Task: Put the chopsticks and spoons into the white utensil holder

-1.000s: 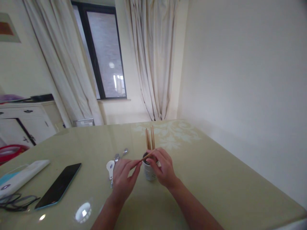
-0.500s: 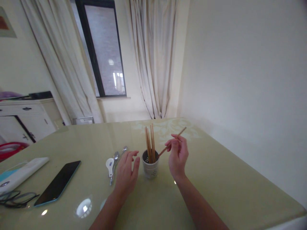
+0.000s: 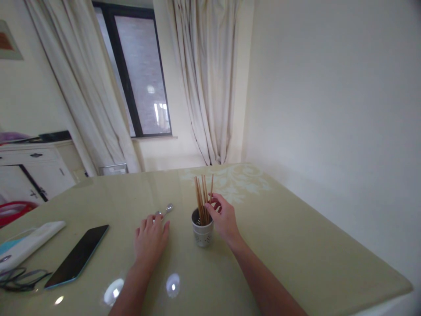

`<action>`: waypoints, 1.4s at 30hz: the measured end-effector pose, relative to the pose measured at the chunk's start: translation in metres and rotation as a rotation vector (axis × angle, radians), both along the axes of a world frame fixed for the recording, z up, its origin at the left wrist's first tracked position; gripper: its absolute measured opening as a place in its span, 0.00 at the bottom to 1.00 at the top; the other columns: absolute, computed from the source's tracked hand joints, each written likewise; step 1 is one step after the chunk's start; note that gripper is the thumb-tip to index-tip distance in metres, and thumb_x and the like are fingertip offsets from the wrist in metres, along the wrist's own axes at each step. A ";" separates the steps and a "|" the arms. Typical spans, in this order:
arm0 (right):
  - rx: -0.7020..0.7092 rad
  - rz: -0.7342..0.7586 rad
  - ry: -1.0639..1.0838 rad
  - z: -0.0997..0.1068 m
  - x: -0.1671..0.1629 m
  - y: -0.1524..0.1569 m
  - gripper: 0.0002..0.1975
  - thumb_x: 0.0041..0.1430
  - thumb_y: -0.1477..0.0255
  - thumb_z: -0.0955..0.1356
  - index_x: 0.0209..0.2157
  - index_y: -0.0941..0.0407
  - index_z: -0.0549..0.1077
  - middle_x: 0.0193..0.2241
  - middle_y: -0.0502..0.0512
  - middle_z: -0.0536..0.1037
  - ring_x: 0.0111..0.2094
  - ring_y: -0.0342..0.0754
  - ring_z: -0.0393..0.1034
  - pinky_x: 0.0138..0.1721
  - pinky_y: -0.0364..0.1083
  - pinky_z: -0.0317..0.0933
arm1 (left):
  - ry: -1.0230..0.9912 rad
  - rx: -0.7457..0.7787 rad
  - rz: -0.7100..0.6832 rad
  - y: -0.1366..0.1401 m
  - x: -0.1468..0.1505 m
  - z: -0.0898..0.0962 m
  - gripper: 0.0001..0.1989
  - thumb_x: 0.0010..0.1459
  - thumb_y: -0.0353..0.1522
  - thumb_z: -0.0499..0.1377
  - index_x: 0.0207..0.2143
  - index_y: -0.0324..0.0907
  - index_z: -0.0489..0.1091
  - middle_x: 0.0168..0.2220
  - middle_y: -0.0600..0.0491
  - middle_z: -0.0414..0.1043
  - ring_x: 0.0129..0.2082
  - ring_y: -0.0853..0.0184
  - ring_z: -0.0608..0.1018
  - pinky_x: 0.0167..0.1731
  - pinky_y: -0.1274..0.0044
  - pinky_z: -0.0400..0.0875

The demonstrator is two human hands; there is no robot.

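Note:
My right hand (image 3: 225,222) is closed on a single wooden chopstick (image 3: 212,184), which stands nearly upright at the right side of a perforated grey holder (image 3: 202,236). Several other chopsticks (image 3: 199,199) lean inside that holder. To its left, my left hand (image 3: 150,242) lies palm down over the spoons with its fingers somewhat apart. Past its fingertips shows a metal spoon (image 3: 169,207), and the bowl of another metal spoon (image 3: 158,213) peeks out beside them. The white spoon is hidden under this hand; I see nothing gripped in it.
A dark-screened tablet (image 3: 79,255) lies on the glossy green table (image 3: 289,245) at the left. Beyond it are a white power strip (image 3: 36,241) and tangled black cables (image 3: 23,279). A wall runs along the table's right side; a curtained window is behind.
My right hand has moved left and brought the chopstick from a slant to nearly upright at the holder. My left hand has shifted left, away from the holder and onto the spoons.

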State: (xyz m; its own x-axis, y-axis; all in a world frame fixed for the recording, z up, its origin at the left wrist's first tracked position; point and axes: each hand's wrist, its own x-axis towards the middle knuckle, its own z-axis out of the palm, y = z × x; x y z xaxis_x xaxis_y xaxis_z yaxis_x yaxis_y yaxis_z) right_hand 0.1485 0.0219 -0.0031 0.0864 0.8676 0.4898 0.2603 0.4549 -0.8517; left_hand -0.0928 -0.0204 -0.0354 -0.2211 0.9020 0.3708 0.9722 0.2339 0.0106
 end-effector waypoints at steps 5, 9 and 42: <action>0.073 -0.015 0.047 0.003 -0.002 -0.005 0.18 0.71 0.64 0.66 0.55 0.56 0.80 0.34 0.55 0.84 0.33 0.49 0.76 0.37 0.46 0.68 | 0.040 -0.111 0.073 -0.003 -0.007 0.002 0.18 0.73 0.37 0.50 0.56 0.42 0.74 0.56 0.41 0.76 0.57 0.51 0.76 0.50 0.65 0.68; 0.098 0.015 -0.004 0.000 -0.003 -0.002 0.19 0.74 0.64 0.63 0.54 0.54 0.82 0.31 0.53 0.82 0.33 0.51 0.76 0.37 0.47 0.68 | 0.018 -0.132 0.063 -0.005 -0.009 0.007 0.16 0.73 0.36 0.50 0.52 0.43 0.76 0.54 0.42 0.77 0.56 0.50 0.77 0.48 0.65 0.69; 0.341 -0.071 -0.069 0.010 -0.005 -0.022 0.11 0.75 0.66 0.65 0.50 0.51 0.80 0.44 0.57 0.80 0.47 0.54 0.73 0.50 0.53 0.68 | -0.429 0.223 -0.074 0.011 -0.004 0.006 0.14 0.72 0.36 0.48 0.43 0.42 0.71 0.38 0.45 0.82 0.39 0.55 0.83 0.41 0.67 0.71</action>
